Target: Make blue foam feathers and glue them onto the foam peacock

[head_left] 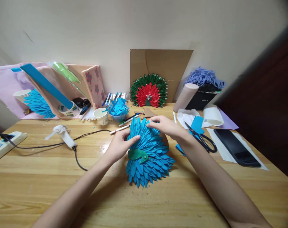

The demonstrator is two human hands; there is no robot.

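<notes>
A blue layered petal piece [153, 158] stands tilted above the wooden table, a green bird shape [137, 154] with a small white dot lying on its left part. My left hand [121, 144] grips the piece at its upper left edge, thumb on the front petals and the other fingers partly hidden behind. At the top edge, my right hand [161, 125] has its fingertips pinched together on a blue petal. Some brown backing shows past the right side of the petals.
On the left, a white glue gun [64, 136] trails its cable. Behind are a paper cup [101, 116], a bowl of blue pieces [118, 110] and a red-green fan [148, 91] against cardboard [177, 63]. Black scissors [202, 139] and a phone [236, 147] lie right.
</notes>
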